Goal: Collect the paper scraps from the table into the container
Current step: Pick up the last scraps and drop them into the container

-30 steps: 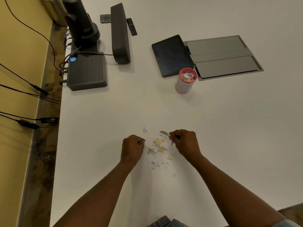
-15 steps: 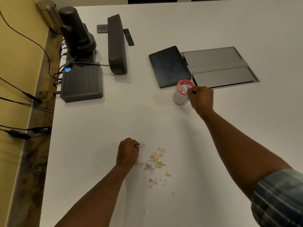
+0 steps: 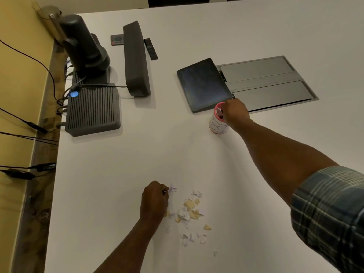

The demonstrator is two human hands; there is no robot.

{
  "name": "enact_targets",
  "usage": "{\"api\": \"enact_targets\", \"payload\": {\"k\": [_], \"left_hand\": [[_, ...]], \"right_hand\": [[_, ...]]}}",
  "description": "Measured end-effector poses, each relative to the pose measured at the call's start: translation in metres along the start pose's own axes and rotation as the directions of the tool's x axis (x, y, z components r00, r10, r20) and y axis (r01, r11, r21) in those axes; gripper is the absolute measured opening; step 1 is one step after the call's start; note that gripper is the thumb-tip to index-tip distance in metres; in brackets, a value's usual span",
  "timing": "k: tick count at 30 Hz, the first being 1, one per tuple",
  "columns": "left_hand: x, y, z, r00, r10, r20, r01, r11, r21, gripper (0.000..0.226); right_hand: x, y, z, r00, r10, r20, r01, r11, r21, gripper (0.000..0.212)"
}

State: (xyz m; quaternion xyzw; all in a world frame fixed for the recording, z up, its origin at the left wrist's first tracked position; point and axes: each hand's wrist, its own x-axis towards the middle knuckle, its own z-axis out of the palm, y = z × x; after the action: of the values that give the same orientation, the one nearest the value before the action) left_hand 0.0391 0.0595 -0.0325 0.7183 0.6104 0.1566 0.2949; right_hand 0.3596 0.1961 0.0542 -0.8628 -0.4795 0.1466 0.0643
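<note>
Right hand [image 3: 235, 112] curled over container [image 3: 217, 123].

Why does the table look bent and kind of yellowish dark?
Head view: the wide-angle lens curves the white table's edges; dim warm light tints everything; soft shadows fall beside the red-rimmed paper cup and the dark ribbed box; the torn paper scraps look slightly blurry; the black tablet screen shows faint glare.
</note>
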Motion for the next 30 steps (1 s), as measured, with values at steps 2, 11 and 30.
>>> {"api": "enact_targets", "payload": {"k": [2, 11, 30], "left_hand": [[0.000, 0.001, 0.001, 1.000, 0.005, -0.006, -0.005, 1.000, 0.016, 0.015], [0.001, 0.002, 0.002, 1.000, 0.010, -0.008, -0.010, 0.999, 0.037, 0.012], [-0.017, 0.017, -0.014, 0.993, -0.117, 0.022, 0.119, 0.989, -0.093, 0.012]], "right_hand": [[0.005, -0.003, 0.002, 0.999, 0.031, 0.025, -0.030, 0.999, -0.025, 0.042], [0.011, -0.015, -0.011, 0.955, -0.046, 0.293, 0.084, 0.989, -0.119, 0.034], [-0.120, 0.006, 0.030, 0.906, -0.161, -0.391, 0.249, 0.950, 0.186, 0.036]]}}
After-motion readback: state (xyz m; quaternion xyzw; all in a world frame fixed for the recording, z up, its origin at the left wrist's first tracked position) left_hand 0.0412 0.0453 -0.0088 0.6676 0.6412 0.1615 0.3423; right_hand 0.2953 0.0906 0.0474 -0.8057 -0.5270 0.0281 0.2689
